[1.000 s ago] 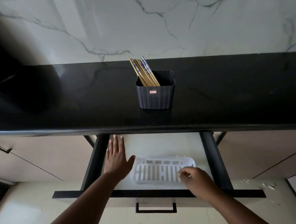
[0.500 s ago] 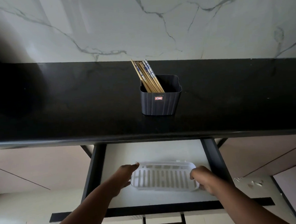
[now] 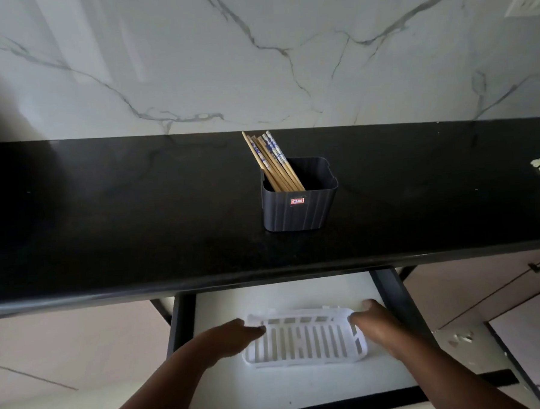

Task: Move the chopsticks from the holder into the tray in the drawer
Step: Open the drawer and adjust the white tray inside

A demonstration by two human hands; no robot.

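Down in the open drawer (image 3: 392,295), the left hand (image 3: 228,336) held the white tray (image 3: 304,340) at its left end, fingers seemingly curled over the rim; the right hand (image 3: 376,322) gripped the right end. Chopsticks (image 3: 272,162) stood in the holder (image 3: 298,207) on the counter (image 3: 122,212).

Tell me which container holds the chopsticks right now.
The dark ribbed holder on the black counter; the white slotted tray in the drawer holds none.

Dim, soft focus; dark vignette upper left; wide-angle edge bending.
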